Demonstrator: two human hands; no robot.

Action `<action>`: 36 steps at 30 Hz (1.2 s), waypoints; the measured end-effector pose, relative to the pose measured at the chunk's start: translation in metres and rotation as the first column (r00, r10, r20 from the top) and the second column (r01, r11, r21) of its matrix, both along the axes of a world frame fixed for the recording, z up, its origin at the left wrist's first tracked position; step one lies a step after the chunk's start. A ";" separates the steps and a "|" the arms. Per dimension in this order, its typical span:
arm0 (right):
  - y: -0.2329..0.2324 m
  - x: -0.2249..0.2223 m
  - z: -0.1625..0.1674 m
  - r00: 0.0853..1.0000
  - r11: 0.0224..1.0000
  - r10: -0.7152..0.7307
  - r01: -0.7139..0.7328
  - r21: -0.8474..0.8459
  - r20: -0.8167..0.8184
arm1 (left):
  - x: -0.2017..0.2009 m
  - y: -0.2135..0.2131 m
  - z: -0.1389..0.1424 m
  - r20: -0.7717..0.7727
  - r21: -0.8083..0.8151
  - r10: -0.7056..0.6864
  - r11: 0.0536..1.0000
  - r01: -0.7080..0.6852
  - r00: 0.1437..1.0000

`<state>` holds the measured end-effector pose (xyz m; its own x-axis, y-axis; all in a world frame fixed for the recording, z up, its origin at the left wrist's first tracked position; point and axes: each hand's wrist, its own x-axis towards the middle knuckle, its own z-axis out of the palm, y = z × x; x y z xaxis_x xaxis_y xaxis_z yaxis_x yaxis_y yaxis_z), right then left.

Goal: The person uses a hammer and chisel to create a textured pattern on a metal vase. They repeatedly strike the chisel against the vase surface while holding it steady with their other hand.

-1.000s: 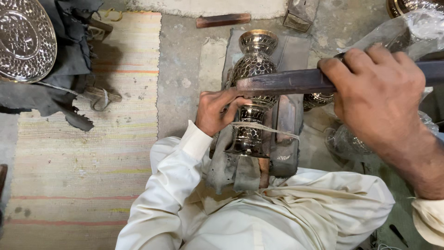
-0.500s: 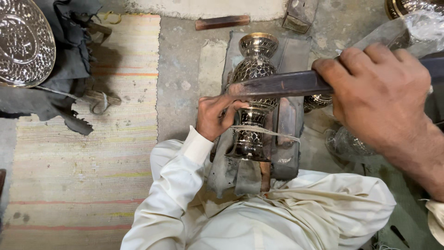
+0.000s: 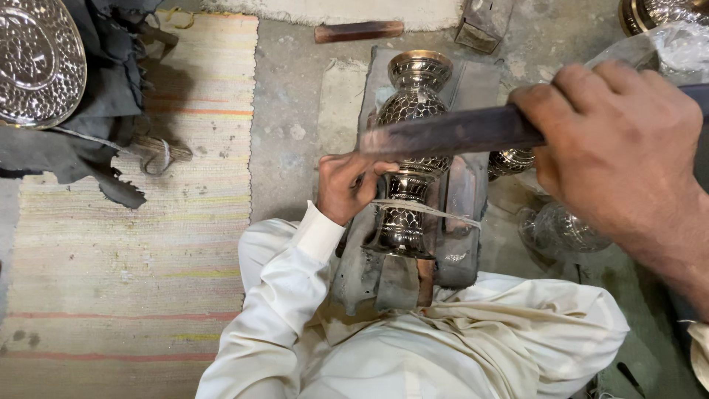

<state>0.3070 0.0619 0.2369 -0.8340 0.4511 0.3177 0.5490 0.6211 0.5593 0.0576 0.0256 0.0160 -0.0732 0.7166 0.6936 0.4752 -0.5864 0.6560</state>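
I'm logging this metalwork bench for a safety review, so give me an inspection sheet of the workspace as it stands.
Surface: grey concrete floor, striped woven mat at left.
Job's things: engraved silver metal vase lying on a grey padded block, strap across its neck; long dark flat metal bar above it.
Clutter: embossed silver tray on black cloth; brown wooden stick.
Grippers: left hand touches the vase; right hand grips the bar.
Cables: nothing seen.
Surroundings: more metalware, clear plastic wrap at right.

No labels, signs or screens show; clear plastic wrapping (image 3: 665, 44) lies crumpled at upper right.
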 end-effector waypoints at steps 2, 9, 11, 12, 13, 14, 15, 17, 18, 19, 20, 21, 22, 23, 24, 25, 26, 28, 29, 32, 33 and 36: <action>0.000 -0.001 0.000 1.000 1.000 0.002 -0.002 0.006 0.011 | -0.001 -0.001 -0.002 0.001 0.010 0.002 1.000 -0.003 1.000; 0.001 -0.008 -0.001 0.998 0.997 0.014 -0.018 0.073 0.056 | 0.001 -0.005 -0.007 0.024 0.002 0.046 0.999 -0.046 0.999; 0.000 -0.010 0.001 0.998 0.995 0.024 -0.030 0.099 0.060 | 0.000 -0.002 -0.010 0.010 0.033 0.048 0.998 -0.048 0.999; 0.000 -0.009 0.003 0.999 0.997 0.035 -0.037 0.070 0.026 | 0.000 -0.001 -0.012 0.010 0.054 0.051 0.997 -0.052 0.999; 0.000 -0.010 0.005 0.999 0.998 0.050 -0.050 0.040 -0.007 | 0.000 0.000 -0.014 0.011 0.073 0.058 0.996 -0.059 0.998; 0.000 -0.011 0.005 0.999 0.996 0.046 -0.048 0.074 0.024 | 0.000 0.000 -0.016 0.002 0.048 0.072 0.996 -0.072 0.997; 0.000 -0.014 0.005 0.998 0.993 0.040 -0.046 0.108 0.054 | -0.001 -0.001 -0.018 -0.009 0.022 0.084 0.996 -0.084 0.996; 0.001 -0.017 0.005 0.996 0.989 0.032 -0.043 0.142 0.079 | -0.002 -0.001 -0.020 -0.006 0.014 0.085 0.996 -0.085 0.996; 0.001 -0.018 0.006 0.996 0.990 0.033 -0.044 0.136 0.081 | -0.001 -0.002 -0.021 0.014 0.026 0.076 0.997 -0.077 0.997; 0.001 -0.018 0.007 0.996 0.991 0.037 -0.047 0.127 0.085 | 0.000 -0.003 -0.021 0.037 0.035 0.069 0.997 -0.071 0.997; 0.001 -0.019 0.007 0.997 0.992 0.036 -0.045 0.117 0.075 | 0.000 -0.002 -0.022 0.035 0.024 0.086 0.996 -0.087 0.996; 0.001 -0.020 0.007 0.997 0.993 0.038 -0.045 0.105 0.066 | 0.001 -0.002 -0.022 0.033 0.009 0.105 0.994 -0.105 0.994; 0.001 -0.022 0.007 0.998 0.995 0.039 -0.044 0.092 0.055 | 0.001 -0.001 -0.023 0.029 -0.005 0.122 0.993 -0.122 0.992; 0.001 -0.023 0.007 0.996 0.994 0.062 -0.067 0.085 0.058 | 0.001 -0.001 -0.023 0.045 0.035 0.103 0.994 -0.104 0.994; 0.001 -0.023 0.008 0.995 0.993 0.082 -0.086 0.081 0.060 | 0.000 0.000 -0.024 0.060 0.079 0.078 0.994 -0.082 0.995; 0.001 -0.024 0.009 0.992 0.991 0.103 -0.108 0.076 0.065 | 0.000 0.000 -0.025 0.077 0.121 0.053 0.991 -0.062 0.996; 0.001 -0.024 0.009 0.995 0.993 0.087 -0.091 0.069 0.054 | 0.000 0.001 -0.025 0.075 0.104 0.053 0.993 -0.060 0.996; 0.002 -0.025 0.010 0.998 0.997 0.061 -0.063 0.048 0.032 | 0.000 0.001 -0.026 0.073 0.064 0.059 0.996 -0.063 0.996; 0.002 -0.026 0.009 0.995 0.994 0.084 -0.087 0.071 0.049 | 0.000 0.000 -0.026 0.085 0.063 0.058 0.996 -0.063 0.995; 0.002 -0.027 0.009 0.993 0.990 0.115 -0.116 0.074 0.027 | 0.002 -0.002 -0.026 0.118 0.066 0.056 0.996 -0.064 0.991; 0.003 -0.027 0.010 0.993 0.994 0.112 -0.111 0.021 -0.024 | 0.003 -0.002 -0.026 0.134 0.061 0.069 0.995 -0.077 0.989; 0.004 -0.030 0.008 0.986 0.982 0.160 -0.163 0.092 0.036 | 0.004 -0.004 -0.026 0.143 0.012 0.115 0.993 -0.118 0.983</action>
